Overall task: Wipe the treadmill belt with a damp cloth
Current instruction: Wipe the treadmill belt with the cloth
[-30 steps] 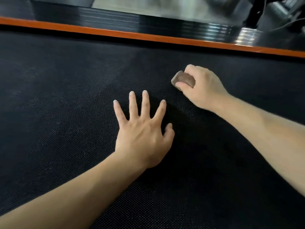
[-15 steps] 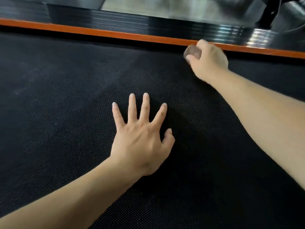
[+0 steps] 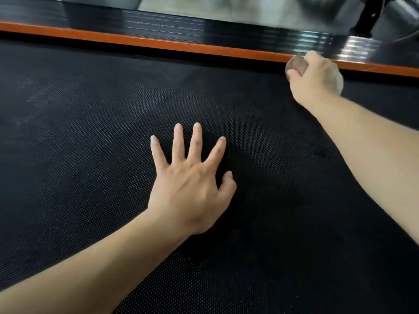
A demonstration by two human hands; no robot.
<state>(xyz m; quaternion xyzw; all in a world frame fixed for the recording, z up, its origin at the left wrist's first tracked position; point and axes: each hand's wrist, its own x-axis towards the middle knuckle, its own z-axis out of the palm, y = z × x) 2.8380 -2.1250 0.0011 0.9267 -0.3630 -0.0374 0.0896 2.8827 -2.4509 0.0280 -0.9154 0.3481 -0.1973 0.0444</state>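
Belt [image 3: 90, 155] fills the view, black and textured, bounded on the far side by orange trim [image 3: 158, 44] below a ribbed side rail [image 3: 158, 23]. Left hand [image 3: 192, 189] lies flat mid-belt, fingers spread wide, holding nothing; likely bracing body weight for the reach. Right hand [image 3: 317, 80] is stretched to the far edge by the trim, fingers curled round a bunched brown cloth [image 3: 295, 64], only a lump showing past the thumb. Probably working the margin where dirt collects.
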